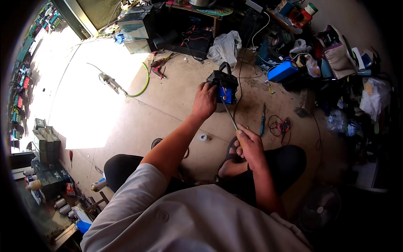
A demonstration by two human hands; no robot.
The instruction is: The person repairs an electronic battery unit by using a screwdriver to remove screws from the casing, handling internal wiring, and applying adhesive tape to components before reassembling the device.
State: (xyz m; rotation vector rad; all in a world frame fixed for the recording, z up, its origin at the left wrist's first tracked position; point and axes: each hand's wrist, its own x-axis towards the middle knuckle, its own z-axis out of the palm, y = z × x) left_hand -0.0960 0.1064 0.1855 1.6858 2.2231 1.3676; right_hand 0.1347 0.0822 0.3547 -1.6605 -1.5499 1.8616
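Black handled case [218, 77] is set on the floor [172, 105], in front of the seated person and toward the floor's cluttered far edge. The work appears to be partway along: the near side of the case is uncovered, and a blue block [229, 98] with thin coloured wires [224, 92] is laid bare within it. What seems to be left is the work at these wires and the covering of that side, since no panel is seen over it. The left hand [205, 102] is laid on the left side of the case, its arm stretched well forward; its fingers are loosely bent against the casing, and whether anything small is pinched under them cannot be told. The right hand [251, 143] is held nearer the body, its elbow bent and its fingers wrapped closely round the yellow handle of a long-shafted tool [230, 114], perhaps a screwdriver. The shaft is slanted up and leftward to the uncovered side; at this scale, it cannot be made out whether the wires are touched by the tip.
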